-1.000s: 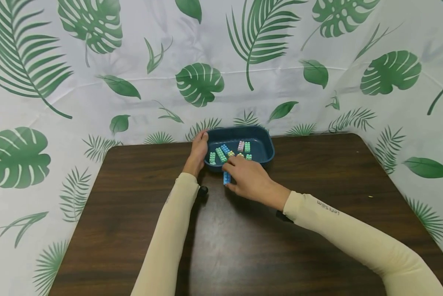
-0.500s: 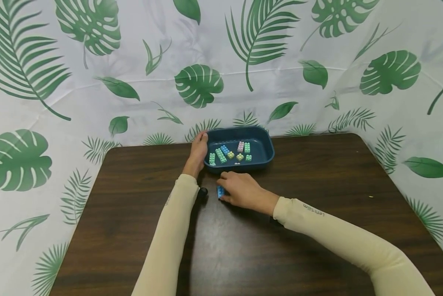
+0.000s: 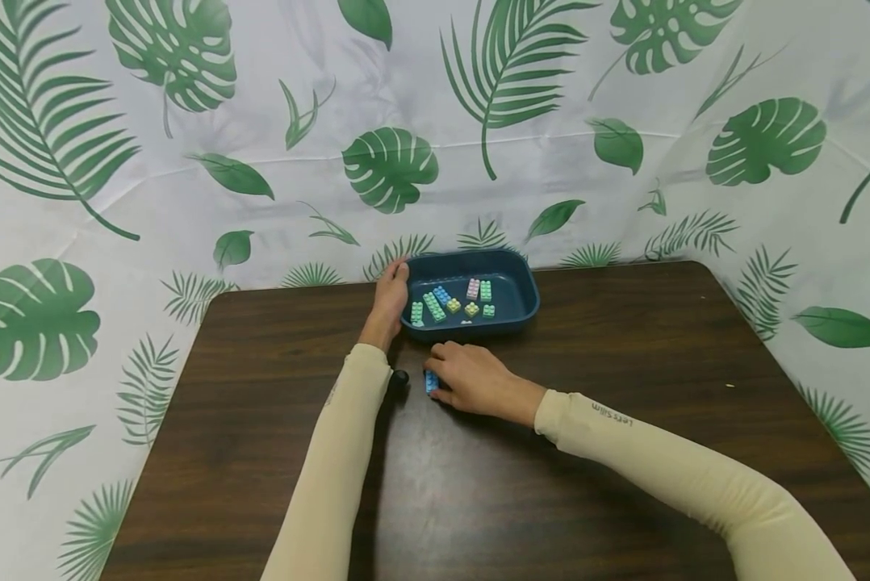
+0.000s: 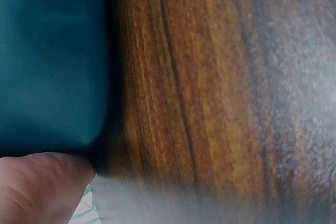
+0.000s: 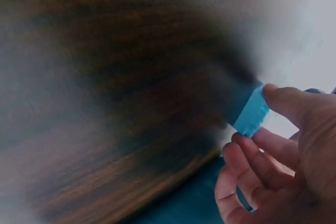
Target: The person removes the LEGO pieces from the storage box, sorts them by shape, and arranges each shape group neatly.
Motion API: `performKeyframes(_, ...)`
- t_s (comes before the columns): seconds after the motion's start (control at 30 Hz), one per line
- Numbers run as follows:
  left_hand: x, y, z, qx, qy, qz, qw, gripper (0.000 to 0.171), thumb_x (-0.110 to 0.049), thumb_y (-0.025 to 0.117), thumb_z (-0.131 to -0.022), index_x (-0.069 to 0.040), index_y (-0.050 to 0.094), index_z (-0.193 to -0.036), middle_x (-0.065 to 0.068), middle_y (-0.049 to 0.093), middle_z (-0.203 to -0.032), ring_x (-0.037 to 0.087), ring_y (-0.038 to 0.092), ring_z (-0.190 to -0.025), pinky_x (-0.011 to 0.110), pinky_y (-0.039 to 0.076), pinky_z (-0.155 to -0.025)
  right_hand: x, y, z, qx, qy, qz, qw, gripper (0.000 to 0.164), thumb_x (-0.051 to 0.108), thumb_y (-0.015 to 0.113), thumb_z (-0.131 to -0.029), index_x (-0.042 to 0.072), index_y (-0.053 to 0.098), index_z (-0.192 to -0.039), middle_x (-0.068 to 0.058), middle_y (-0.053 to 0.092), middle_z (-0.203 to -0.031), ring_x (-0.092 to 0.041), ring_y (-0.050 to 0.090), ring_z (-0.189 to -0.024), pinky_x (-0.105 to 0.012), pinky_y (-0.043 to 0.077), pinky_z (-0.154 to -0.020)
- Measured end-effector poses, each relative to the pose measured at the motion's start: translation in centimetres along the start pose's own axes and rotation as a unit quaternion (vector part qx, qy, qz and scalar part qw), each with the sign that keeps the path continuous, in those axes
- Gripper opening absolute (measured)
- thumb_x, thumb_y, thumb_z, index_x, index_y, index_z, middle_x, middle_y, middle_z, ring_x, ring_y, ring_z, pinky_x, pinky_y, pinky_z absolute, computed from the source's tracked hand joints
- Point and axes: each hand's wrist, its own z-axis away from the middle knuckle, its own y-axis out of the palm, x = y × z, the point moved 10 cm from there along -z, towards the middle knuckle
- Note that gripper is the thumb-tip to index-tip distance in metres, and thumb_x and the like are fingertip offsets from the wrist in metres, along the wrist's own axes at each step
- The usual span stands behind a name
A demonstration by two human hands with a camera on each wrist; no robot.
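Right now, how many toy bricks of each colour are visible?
Green studded plastic bricks: 4
Blue studded plastic bricks: 2
Yellow studded plastic bricks: 2
Pink studded plastic brick: 1
Total: 9, excluding unclear pale bits in the dark-blue plastic tray

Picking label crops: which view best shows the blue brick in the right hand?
Right wrist: the blue brick is largest there, its side and studs visible, pinched by the right hand. Head shows it small, partly covered by that hand; left wrist misses it.

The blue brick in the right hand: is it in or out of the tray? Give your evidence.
Out: the head view shows the right hand pinching the blue brick in front of the tray, outside it.
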Motion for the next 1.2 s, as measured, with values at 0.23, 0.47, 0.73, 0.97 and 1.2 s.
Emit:
performKeyframes(0.23, -0.2, 0.0, -0.1, 0.008, 0.010, -0.003, 0.9999, 0.047, -0.043, 0.036, -0.116, -0.031, 0.044, -0.161, 0.001, 0.029, -0.175, 0.027, 0.028, -0.162, 0.050, 0.026, -0.133, -0.8, -3.6, -0.2, -0.061, -0.007, 0.002, 0.998, 0.046, 0.048, 0.075, -0.098, 0.013, 0.073, -0.127, -0.003, 0.073, -0.117, -0.021, 0.068, -0.102, -0.037, 0.061, -0.084)
performKeyframes(0.47, -0.2, -0.2, -0.1, 0.004, 0.015, -0.002, 0.9999, 0.047, -0.042, 0.037, -0.116, -0.029, 0.044, -0.161, 0.002, 0.029, -0.175, 0.027, 0.026, -0.163, 0.049, 0.024, -0.134, -4.3, -8.1, 0.2, -0.119, 0.043, -0.017, 0.992, 0.029, 0.037, 0.074, -0.101, 0.015, 0.074, -0.121, -0.004, 0.073, -0.113, -0.023, 0.069, -0.101, -0.041, 0.061, -0.093)
performKeyframes(0.73, 0.0, 0.0, -0.1, 0.004, 0.013, 0.000, 0.9999, 0.047, -0.041, 0.039, -0.116, -0.029, 0.044, -0.161, 0.002, 0.030, -0.175, 0.027, 0.026, -0.163, 0.050, 0.024, -0.134, -11.4, -7.9, 1.7, -0.122, 0.153, -0.062, 0.979, 0.023, 0.037, 0.073, -0.102, 0.017, 0.071, -0.113, -0.004, 0.071, -0.110, -0.023, 0.064, -0.100, -0.041, 0.059, -0.078)
performKeyframes(0.97, 0.0, 0.2, 0.0, 0.004, 0.009, -0.007, 0.9999, 0.049, -0.044, 0.039, -0.115, -0.030, 0.043, -0.162, 0.001, 0.028, -0.176, 0.028, 0.025, -0.163, 0.051, 0.025, -0.134, -16.5, -6.7, 2.1, -0.134, 0.190, -0.066, 0.970, 0.030, 0.034, 0.073, -0.102, 0.011, 0.071, -0.122, -0.010, 0.073, -0.117, -0.031, 0.062, -0.109, -0.051, 0.055, -0.092)
performKeyframes(1.2, -0.1, -0.2, 0.1, -0.002, 0.012, -0.010, 0.9999, 0.055, -0.048, 0.036, -0.115, -0.027, 0.038, -0.165, 0.001, 0.028, -0.176, 0.026, 0.022, -0.165, 0.048, 0.021, -0.135, -18.9, -4.9, 0.9, -0.117, 0.195, -0.061, 0.972, 0.036, 0.037, 0.077, -0.099, 0.012, 0.072, -0.124, -0.009, 0.072, -0.123, -0.033, 0.056, -0.120, -0.056, 0.045, -0.107)
